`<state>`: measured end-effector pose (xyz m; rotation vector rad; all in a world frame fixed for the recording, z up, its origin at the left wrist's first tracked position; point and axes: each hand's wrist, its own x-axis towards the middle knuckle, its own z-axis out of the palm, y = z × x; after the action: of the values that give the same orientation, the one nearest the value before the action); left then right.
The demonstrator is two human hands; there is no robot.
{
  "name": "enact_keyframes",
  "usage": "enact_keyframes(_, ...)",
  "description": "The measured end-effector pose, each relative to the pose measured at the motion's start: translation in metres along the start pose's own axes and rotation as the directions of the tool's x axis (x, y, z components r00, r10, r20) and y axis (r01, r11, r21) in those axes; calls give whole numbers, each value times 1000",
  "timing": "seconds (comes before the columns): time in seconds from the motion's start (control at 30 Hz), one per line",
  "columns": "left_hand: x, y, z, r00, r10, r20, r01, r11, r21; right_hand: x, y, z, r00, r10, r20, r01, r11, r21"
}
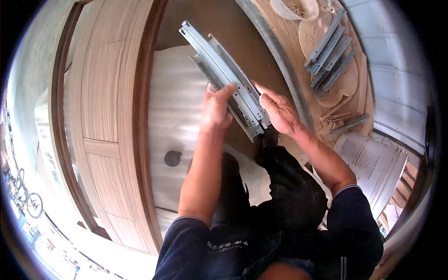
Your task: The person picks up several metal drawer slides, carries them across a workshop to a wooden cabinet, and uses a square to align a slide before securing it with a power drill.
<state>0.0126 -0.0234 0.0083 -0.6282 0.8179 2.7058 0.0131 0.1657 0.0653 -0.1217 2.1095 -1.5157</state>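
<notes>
A bundle of long metal drawer slides is held slantwise in front of me, its far end pointing up and left. My left hand grips it from the left side, thumb lying over the top face and the other fingers underneath. On the opposite edge, my right hand is closed against the slides near their lower end, with some fingertips hidden behind the metal. Flanges and small holes show along the slides; exactly how many pieces are in the bundle I cannot tell.
Several more drawer slides lie on a dusty wooden surface to the right, below a white bowl. A printed white sack is nearer me. To the left stands a wood-grain panel, beside white sheeting with a dark round object.
</notes>
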Motion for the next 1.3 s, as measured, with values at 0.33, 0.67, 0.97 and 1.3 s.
enact_keyframes(0.33,-2,-5,-2,998,48,-33,-45,996,81,11,-3,-8,980,-92,177,71,991,117)
enact_keyframes(0.67,-10,1,17,991,131,-13,-131,991,-1,-1,10,0,997,-43,70,55,980,-189)
enact_keyframes(0.97,-42,18,25,975,196,-100,-187,978,95,7,-19,-13,992,66,106,-74,995,69)
enact_keyframes(1.3,-202,96,11,900,337,-276,-323,941,98,39,28,217,690,-270,672,631,680,-374)
